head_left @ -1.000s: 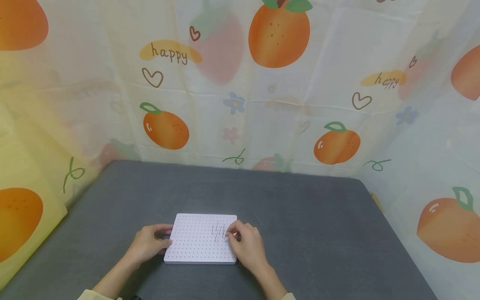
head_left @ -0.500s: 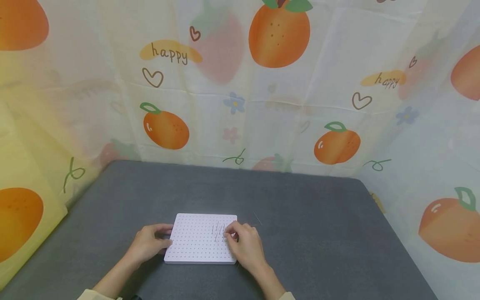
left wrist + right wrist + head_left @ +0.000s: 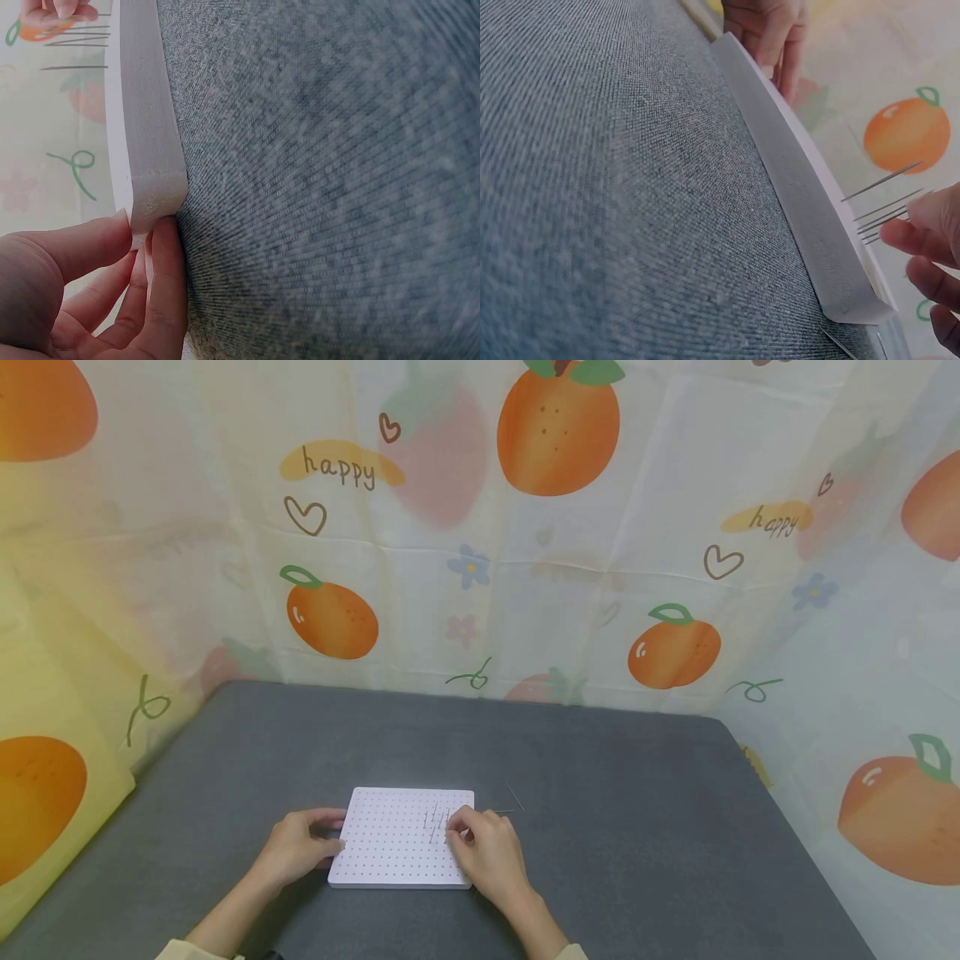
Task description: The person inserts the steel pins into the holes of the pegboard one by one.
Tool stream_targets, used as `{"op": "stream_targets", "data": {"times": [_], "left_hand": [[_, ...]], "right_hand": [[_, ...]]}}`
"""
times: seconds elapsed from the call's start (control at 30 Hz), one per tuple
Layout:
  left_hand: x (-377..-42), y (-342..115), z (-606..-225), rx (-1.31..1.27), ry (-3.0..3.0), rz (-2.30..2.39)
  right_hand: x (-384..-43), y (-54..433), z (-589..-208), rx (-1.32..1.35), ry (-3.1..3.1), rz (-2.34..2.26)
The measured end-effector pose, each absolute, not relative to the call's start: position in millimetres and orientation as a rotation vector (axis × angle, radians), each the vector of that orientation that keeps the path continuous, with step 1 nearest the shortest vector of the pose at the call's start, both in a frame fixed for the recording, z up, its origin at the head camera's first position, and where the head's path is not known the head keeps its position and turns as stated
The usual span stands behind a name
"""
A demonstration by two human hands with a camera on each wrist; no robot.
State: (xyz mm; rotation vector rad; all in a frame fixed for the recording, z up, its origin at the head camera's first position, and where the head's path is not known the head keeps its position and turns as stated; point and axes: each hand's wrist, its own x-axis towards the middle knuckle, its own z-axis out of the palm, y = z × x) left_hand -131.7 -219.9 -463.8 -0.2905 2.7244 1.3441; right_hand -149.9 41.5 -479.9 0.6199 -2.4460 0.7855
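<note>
A white pegboard (image 3: 390,862) with rows of small holes lies flat on the table. Toward its right side several thin metal needles (image 3: 881,181) stand upright from the holes. At the board's left edge, my left hand (image 3: 294,847) grips it, thumb on the upper rim and fingers against the side, as the left wrist view shows. My right hand (image 3: 491,853) is over the right edge, with thumb and forefinger pinching a needle among the standing ones. The pinched needle's lower end is hard to make out between its neighbours.
Two loose needles lie on the dark grey table (image 3: 637,827) just past the right hand, one of them a slanted needle (image 3: 514,797). Behind the table hangs a fruit-print curtain (image 3: 555,593), which also runs along both sides.
My right hand has shifted slightly left and toward me over the board, uncovering more of a loose needle behind it. The left hand and the board have stayed put.
</note>
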Motion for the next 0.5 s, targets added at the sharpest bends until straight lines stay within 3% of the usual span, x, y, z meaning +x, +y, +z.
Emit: {"op": "stream_targets", "data": {"times": [0.5], "left_hand": [[-130.5,-218.6,-459.5,-0.286,2.729,1.326]], "right_hand": [[-150.8,48.8,-481.1,0.612,-2.548,0.865]]}}
